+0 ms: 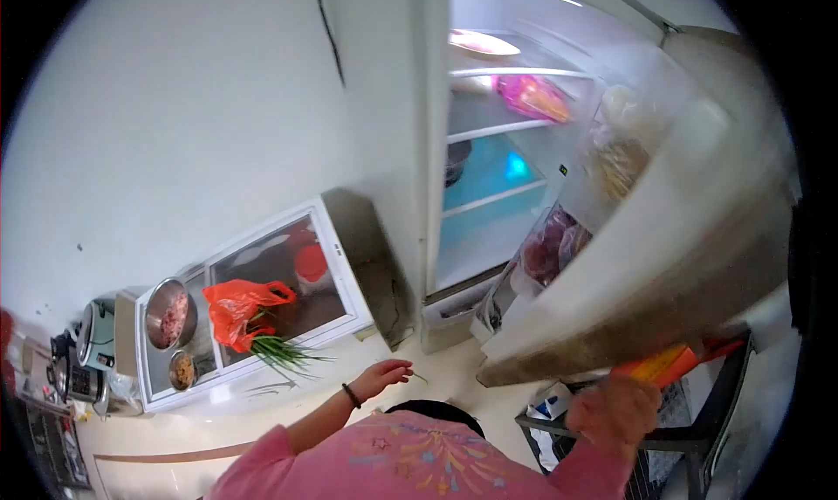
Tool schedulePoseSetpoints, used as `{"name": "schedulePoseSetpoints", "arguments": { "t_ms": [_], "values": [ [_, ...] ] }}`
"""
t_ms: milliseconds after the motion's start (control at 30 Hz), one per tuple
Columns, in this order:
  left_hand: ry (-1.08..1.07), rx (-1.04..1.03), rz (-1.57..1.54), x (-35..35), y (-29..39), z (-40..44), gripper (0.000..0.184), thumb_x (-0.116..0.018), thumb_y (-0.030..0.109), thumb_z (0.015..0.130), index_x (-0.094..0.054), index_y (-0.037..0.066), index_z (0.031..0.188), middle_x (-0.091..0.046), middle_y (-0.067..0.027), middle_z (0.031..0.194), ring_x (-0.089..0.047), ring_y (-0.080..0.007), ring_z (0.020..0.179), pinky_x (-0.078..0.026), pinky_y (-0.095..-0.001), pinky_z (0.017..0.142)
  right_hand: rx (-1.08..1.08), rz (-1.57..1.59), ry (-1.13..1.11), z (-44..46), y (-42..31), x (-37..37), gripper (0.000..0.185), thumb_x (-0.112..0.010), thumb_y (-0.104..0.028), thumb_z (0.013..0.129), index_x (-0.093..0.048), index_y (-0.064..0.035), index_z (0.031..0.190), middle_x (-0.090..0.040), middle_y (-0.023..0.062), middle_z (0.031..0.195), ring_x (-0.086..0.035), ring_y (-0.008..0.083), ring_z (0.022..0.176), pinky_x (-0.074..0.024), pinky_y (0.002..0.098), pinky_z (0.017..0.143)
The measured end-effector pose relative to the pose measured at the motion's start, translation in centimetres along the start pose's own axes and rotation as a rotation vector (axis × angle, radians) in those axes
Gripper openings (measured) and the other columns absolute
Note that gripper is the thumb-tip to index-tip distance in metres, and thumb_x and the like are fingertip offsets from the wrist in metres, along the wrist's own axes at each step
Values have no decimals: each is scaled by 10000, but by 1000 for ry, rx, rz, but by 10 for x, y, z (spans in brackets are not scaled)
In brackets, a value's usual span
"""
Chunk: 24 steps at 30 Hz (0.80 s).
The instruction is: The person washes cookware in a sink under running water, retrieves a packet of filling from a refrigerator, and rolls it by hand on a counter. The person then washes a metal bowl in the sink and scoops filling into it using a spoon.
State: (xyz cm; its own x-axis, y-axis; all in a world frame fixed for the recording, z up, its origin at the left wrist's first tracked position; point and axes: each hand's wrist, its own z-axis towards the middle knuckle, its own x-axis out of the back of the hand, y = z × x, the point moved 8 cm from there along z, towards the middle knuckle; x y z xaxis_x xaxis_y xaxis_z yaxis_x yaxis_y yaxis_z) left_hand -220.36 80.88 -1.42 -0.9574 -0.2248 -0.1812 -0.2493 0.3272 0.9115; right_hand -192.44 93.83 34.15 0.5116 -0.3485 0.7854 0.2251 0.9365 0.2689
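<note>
My left hand (378,380) is stretched out at waist height with a dark band at the wrist, and nothing solid shows in it. By its fingertips is a thin pale-green strand; whether they touch it is unclear. My right hand (614,410) looks curled and is blurred, close under the open fridge door (637,264). An orange-and-yellow packet (668,365) shows right beside its fingers, but what they grip is hidden. Inside the fridge (497,172) are a plate (484,43) and a pink bag (532,96). Bagged food (620,164) fills the door shelves.
On a glass-topped cabinet (349,318) lies a red plastic bag (236,312) with green stalks (284,353) sticking out. A metal bowl of meat (171,315) and a smaller bowl (182,371) stand beside it. Cookers (98,334) are farther left; a black rack (698,439) stands at right.
</note>
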Motion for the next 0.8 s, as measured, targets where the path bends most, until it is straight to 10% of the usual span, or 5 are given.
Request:
{"name": "schedulePoseSetpoints", "arguments": {
  "t_ms": [133,367,633,733,800],
  "values": [
    [-194,-147,382,-64,70,76,457,-492,277,909,-396,5,1263,-524,-108,1180,-504,-171,1073,-405,-302,918,-510,-27,878,-137,22,-41,571,-484,-393,832,-370,-34,1262,-394,183,1256,-423,266,1148,-377,437,905],
    [-333,-448,583,-149,225,186,505,-523,279,894,-359,44,1309,-465,-95,1244,-454,-149,1086,-397,-308,911,-1550,-157,1061,-268,86,-55,736,-349,-502,887,-122,-13,1387,-220,232,1370,-356,311,1195,-367,462,930],
    [889,-1005,576,-59,448,265,403,-530,201,786,-492,-59,1091,-521,-244,1069,-490,-358,1041,-389,-381,901,-1620,-443,942,-326,138,-45,457,-244,-306,953,-468,2,1205,-276,219,1369,-283,358,1269,-398,497,948],
    [1008,-518,1173,-1,512,332,314,-456,251,817,-635,4,890,-603,-224,984,-582,-307,951,-455,-385,814,-1746,-754,560,-334,147,-45,346,-330,-117,915,-456,13,1210,-310,225,1347,-330,360,1241,-422,477,939],
    [1280,-636,1286,96,529,411,415,-472,333,823,-547,45,1113,-570,-202,1089,-563,-320,994,-436,-416,858,-1819,-809,513,-344,151,-46,347,-348,-86,904,-439,17,1223,-330,230,1330,-353,358,1218,-419,463,936]
  ]
}}
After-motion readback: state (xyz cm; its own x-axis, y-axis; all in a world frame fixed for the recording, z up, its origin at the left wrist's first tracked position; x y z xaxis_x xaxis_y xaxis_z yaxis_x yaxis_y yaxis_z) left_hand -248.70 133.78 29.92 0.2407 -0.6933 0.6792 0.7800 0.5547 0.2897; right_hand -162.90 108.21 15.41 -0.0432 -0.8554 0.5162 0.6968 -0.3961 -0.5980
